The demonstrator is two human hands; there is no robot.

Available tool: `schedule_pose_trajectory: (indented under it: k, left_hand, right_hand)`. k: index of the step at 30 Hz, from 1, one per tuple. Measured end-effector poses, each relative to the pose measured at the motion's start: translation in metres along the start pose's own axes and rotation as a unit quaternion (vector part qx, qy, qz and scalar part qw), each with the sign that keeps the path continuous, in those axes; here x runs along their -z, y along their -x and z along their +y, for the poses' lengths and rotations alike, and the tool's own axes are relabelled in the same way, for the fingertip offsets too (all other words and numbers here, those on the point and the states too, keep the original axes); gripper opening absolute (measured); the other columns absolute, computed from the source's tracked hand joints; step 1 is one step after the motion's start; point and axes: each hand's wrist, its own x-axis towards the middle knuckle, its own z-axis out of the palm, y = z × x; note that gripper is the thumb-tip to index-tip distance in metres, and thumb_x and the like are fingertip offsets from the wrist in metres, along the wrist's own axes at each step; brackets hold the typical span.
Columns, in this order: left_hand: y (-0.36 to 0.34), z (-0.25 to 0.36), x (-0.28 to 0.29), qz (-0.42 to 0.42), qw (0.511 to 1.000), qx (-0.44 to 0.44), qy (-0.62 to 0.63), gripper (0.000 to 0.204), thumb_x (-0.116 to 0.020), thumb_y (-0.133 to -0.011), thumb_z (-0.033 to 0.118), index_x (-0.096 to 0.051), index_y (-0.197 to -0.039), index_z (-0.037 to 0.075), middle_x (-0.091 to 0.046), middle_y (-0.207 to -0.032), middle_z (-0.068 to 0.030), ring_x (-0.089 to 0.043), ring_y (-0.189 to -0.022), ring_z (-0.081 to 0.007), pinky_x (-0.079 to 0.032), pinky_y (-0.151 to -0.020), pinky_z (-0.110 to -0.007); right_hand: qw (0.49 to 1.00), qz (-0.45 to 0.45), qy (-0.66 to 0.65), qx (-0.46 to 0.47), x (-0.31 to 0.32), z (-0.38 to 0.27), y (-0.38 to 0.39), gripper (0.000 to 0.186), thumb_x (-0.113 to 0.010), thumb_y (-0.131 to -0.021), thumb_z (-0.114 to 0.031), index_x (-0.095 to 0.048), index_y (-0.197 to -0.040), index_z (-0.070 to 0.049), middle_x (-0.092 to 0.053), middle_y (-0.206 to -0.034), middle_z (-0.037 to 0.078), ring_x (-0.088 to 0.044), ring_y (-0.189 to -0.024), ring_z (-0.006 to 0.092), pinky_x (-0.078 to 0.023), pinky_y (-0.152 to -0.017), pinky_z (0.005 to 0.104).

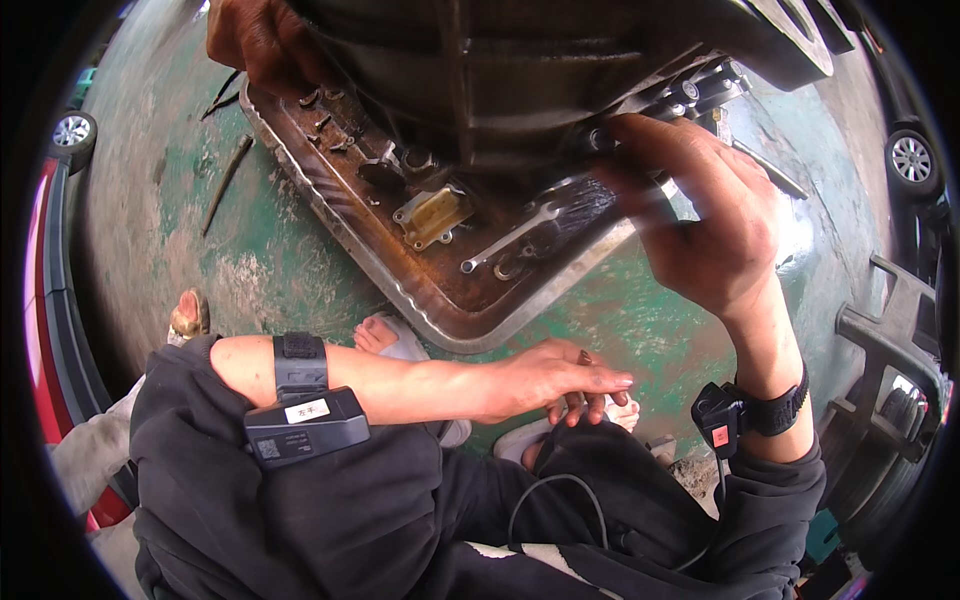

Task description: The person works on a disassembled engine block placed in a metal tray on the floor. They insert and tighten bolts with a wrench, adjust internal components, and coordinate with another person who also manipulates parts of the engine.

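Observation:
My right hand (715,220) reaches to the lower edge of a large dark metal housing (510,70) at a bolt fitting (600,138), its fingers partly hidden and smeared by motion. My left hand (565,385) hangs over my knee with loose fingers, below a dirty metal drip tray (460,310). In the tray lie a combination wrench (510,240), a yellowish rectangular cover (435,215) and small dark parts. Another person's hand (265,50) grips the housing at the upper left.
Cars with wheels (72,130) (910,156) stand at both sides. A dark metal frame (870,320) is at the right. Dark strips (225,185) lie on the green floor. Another person's shoe (190,315) is at the left. A cable (585,485) loops over my legs.

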Motion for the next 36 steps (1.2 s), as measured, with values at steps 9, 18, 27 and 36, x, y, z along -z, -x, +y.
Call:
schedule_pose_trajectory:
  k: [9, 18, 27, 36]
  left_hand:
    - [-0.001, 0.001, 0.0, -0.005, 1.0, -0.019, -0.002, 0.048, -0.06, -0.086, 0.053, -0.066, -0.087, 0.005, -0.061, -0.072, -0.0001, -0.054, -0.06, -0.0067, -0.039, -0.049, -0.02]
    - [-0.002, 0.0, 0.006, -0.022, 0.999, -0.014, 0.032, 0.043, -0.06, -0.089, 0.047, -0.067, -0.094, 0.004, -0.062, -0.072, -0.0017, -0.056, -0.059, -0.0062, -0.04, -0.051, -0.018]
    - [0.003, -0.005, 0.007, 0.004, 1.0, -0.01, 0.024, 0.047, -0.058, -0.089, 0.05, -0.066, -0.092, 0.004, -0.061, -0.071, -0.0019, -0.055, -0.058, -0.0063, -0.04, -0.05, -0.019]
    - [-0.005, -0.012, 0.001, -0.027, 0.999, -0.024, 0.028, 0.053, -0.055, -0.088, 0.054, -0.065, -0.091, 0.002, -0.061, -0.07, -0.0033, -0.055, -0.057, -0.0076, -0.041, -0.05, -0.019]
  right_hand:
    - [0.996, 0.007, 0.052, -0.072, -0.001, -0.012, 0.002, 0.04, -0.083, -0.067, -0.008, -0.065, -0.102, 0.002, -0.07, -0.081, 0.009, -0.069, -0.071, 0.0166, -0.053, -0.063, 0.0248]
    - [0.988, -0.114, 0.066, -0.085, 0.013, -0.022, -0.02, 0.025, -0.068, -0.073, 0.002, -0.06, -0.097, 0.003, -0.068, -0.084, 0.013, -0.067, -0.067, 0.0212, -0.05, -0.058, 0.0285]
    - [0.972, -0.167, 0.1, -0.133, 0.006, -0.03, -0.034, 0.018, -0.068, -0.079, -0.005, -0.061, -0.095, -0.002, -0.064, -0.071, 0.009, -0.063, -0.06, 0.0181, -0.049, -0.054, 0.028]
    - [0.973, -0.105, 0.136, -0.154, -0.013, -0.033, -0.033, 0.015, -0.07, -0.082, -0.013, -0.062, -0.089, -0.003, -0.062, -0.059, 0.006, -0.061, -0.051, 0.0132, -0.047, -0.049, 0.0248]
